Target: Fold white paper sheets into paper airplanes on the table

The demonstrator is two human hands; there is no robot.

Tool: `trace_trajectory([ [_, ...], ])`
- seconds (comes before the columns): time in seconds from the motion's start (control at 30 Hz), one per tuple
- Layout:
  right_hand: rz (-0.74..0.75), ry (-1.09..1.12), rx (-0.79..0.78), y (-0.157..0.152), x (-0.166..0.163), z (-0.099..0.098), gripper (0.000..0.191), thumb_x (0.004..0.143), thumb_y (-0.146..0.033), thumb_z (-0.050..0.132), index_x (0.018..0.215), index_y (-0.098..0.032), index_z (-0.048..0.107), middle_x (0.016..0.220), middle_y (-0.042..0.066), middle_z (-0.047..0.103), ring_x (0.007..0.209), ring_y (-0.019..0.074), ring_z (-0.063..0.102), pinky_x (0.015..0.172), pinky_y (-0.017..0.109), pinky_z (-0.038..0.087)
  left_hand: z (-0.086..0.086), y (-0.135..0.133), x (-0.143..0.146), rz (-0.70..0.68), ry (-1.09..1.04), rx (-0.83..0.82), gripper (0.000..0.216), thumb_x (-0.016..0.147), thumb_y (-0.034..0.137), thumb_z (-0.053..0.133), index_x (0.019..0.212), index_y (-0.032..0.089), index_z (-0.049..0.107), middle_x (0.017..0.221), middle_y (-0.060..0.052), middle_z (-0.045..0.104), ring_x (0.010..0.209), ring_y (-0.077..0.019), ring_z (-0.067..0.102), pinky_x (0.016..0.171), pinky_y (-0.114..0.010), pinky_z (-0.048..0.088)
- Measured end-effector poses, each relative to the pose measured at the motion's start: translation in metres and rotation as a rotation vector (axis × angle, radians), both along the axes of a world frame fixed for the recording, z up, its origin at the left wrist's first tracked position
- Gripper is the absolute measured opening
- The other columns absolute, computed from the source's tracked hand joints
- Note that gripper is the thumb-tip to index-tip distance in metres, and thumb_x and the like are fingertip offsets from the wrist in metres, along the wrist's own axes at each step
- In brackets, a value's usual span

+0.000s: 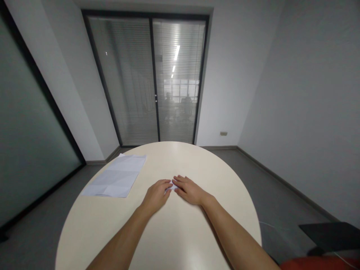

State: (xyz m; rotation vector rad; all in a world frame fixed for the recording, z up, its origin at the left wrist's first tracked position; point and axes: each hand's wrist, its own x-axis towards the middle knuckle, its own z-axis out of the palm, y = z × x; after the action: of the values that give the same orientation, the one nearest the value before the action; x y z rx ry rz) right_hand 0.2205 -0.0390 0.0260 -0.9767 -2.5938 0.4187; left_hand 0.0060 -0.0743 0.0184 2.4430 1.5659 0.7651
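though shadowy, pale walls (239, 75) around table (165, 236), paper (173, 186) between fingers (181, 179)

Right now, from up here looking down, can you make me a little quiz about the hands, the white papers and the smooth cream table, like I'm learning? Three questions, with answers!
1. True or false: fingers of both the bare left hand and the bare right hand are at the small white piece of paper.
2. Pick one: the edge of the smooth cream table is A) square, B) curved, C) zigzag.
3. Fill in: the large, creased white paper lies nearer the ___ hand.

Key: 1 true; 2 B; 3 left.
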Motion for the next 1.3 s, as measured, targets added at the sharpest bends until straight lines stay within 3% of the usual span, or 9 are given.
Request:
trace_trajectory([
  [0.23,-0.025,-0.027,-0.017,0.002,0.000,-0.003,0.050,0.103,-0.029,0.035,0.152,-0.020,0.043,0.159,0.015,0.037,0.149,0.0300,0.031,0.118,0.059,0.029,-0.002,0.002,0.002,0.003,0.051,-0.040,0.038,0.097,0.027,0.046,0.127,0.024,0.069,0.141,-0.005,0.062,0.134,-0.0199,0.055,0.114,-0.035,0.042],
  [0.5,-0.040,0.045,0.011,0.001,-0.001,0.005,0.040,0.097,-0.023,0.045,0.132,-0.022,0.065,0.145,0.010,0.056,0.140,0.0242,0.046,0.118,0.045,0.034,0.002,-0.002,0.004,0.012,0.188,-0.116,0.052,0.102,0.041,0.037,0.145,0.017,0.053,0.156,-0.012,0.044,0.147,-0.0276,0.037,0.122,-0.050,0.026],
  [0.63,-0.070,0.053,-0.012,0.000,0.000,0.007,0.040,0.096,-0.024,0.048,0.130,-0.020,0.067,0.143,0.010,0.059,0.138,0.0228,0.049,0.115,0.038,0.039,0.002,-0.005,0.004,0.026,0.197,-0.143,0.055,0.102,0.047,0.035,0.149,0.020,0.047,0.159,-0.010,0.039,0.150,-0.0295,0.032,0.122,-0.054,0.023],
  [0.93,-0.138,0.040,0.005,0.004,0.004,0.004,0.040,0.095,-0.021,0.048,0.129,-0.022,0.068,0.140,0.008,0.061,0.133,0.0207,0.055,0.112,0.035,0.042,-0.004,-0.006,0.001,0.052,0.194,-0.135,0.057,0.102,0.049,0.034,0.152,0.022,0.043,0.163,-0.010,0.032,0.152,-0.0316,0.024,0.122,-0.058,0.018],
  [1.13,-0.310,-0.009,0.067,0.005,0.009,0.005,0.037,0.097,-0.017,0.046,0.124,-0.022,0.070,0.136,0.008,0.065,0.125,0.0216,0.060,0.107,0.034,0.045,-0.005,-0.002,0.004,0.116,0.166,-0.088,0.060,0.101,0.043,0.037,0.154,0.014,0.037,0.163,-0.014,0.030,0.152,-0.0302,0.024,0.123,-0.053,0.021],
  [1.3,-0.415,-0.133,0.136,0.000,0.008,0.016,0.026,0.096,-0.020,0.047,0.103,-0.019,0.072,0.123,0.010,0.071,0.113,0.0258,0.063,0.095,0.035,0.049,-0.004,-0.003,0.003,0.126,0.157,-0.107,0.059,0.100,0.040,0.040,0.152,0.013,0.039,0.163,-0.014,0.031,0.152,-0.0298,0.026,0.123,-0.051,0.021],
])
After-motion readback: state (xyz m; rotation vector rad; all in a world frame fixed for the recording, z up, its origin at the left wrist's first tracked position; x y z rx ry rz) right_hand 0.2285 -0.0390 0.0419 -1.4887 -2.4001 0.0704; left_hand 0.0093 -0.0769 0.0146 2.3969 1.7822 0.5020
